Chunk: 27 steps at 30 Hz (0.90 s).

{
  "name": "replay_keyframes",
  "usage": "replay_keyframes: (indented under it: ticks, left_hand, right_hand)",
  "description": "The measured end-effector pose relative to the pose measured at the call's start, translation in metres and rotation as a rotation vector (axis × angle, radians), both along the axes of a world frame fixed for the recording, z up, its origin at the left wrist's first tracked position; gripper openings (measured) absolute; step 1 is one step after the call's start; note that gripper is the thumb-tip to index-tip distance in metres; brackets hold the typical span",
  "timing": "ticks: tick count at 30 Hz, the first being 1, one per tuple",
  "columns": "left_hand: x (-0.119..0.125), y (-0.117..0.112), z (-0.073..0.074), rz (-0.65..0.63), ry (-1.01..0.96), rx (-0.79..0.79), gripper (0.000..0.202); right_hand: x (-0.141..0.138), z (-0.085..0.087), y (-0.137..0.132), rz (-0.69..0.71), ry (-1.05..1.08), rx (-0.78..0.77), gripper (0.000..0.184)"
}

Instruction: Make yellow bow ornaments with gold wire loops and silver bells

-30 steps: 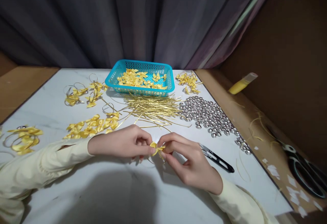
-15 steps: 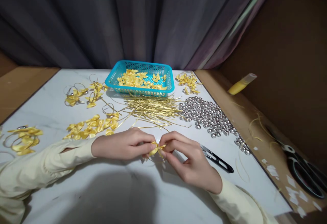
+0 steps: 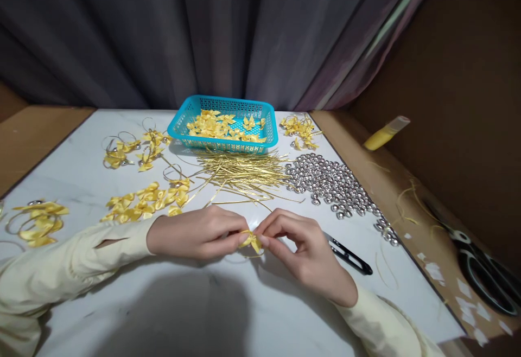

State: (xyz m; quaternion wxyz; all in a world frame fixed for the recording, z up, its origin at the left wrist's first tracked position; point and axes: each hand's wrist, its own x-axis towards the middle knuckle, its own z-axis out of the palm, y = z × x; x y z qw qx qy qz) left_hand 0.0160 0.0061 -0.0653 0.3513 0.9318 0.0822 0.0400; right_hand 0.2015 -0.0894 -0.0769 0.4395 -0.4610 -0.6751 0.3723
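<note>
Both hands meet low over the white tabletop (image 3: 171,303) around one small yellow ribbon bow (image 3: 253,241). My left hand (image 3: 195,233) pinches the bow's left side with curled fingers. My right hand (image 3: 303,251) pinches its right side between thumb and forefinger, the other fingers bent. A thin gold wire loop shows just under the bow. Directly behind the hands lies a heap of gold wire strips (image 3: 242,172), with a pile of silver bells (image 3: 331,183) to its right.
A turquoise basket (image 3: 228,141) of yellow bows stands at the back. Loose bows (image 3: 144,199) and bows on wire rings (image 3: 36,221) lie left. Black thread snips (image 3: 350,256) rest beside my right hand. Large scissors (image 3: 484,270) and a yellow glue tube (image 3: 385,133) sit on the brown board at the right.
The hands have stayed in place; the fingers shifted slightly on the bow, which has turned and dropped a little toward the table.
</note>
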Motion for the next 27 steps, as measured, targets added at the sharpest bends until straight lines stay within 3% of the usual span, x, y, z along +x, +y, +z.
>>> replay_keyframes:
  ticks: [10,19,22,25,27]
  left_hand:
    - [-0.001,0.000,-0.002,0.052,-0.090,0.032,0.027]
    - [0.002,-0.004,-0.012,0.162,-0.042,-0.028,0.031]
    - [0.002,-0.003,-0.010,0.138,-0.042,-0.076,0.031]
    - [0.002,-0.002,-0.007,0.152,-0.054,-0.107,0.031]
    - [0.002,-0.001,-0.005,0.169,-0.058,-0.130,0.031]
  right_hand:
    - [0.000,-0.001,0.003,-0.006,0.157,-0.182,0.017]
    - [-0.003,-0.005,0.003,-0.058,0.089,-0.110,0.017]
    - [0.002,-0.001,0.004,0.006,0.130,-0.195,0.002]
    - [0.012,0.003,0.007,0.054,0.105,-0.351,0.025]
    - [0.018,0.003,0.009,0.044,-0.003,-0.406,0.029]
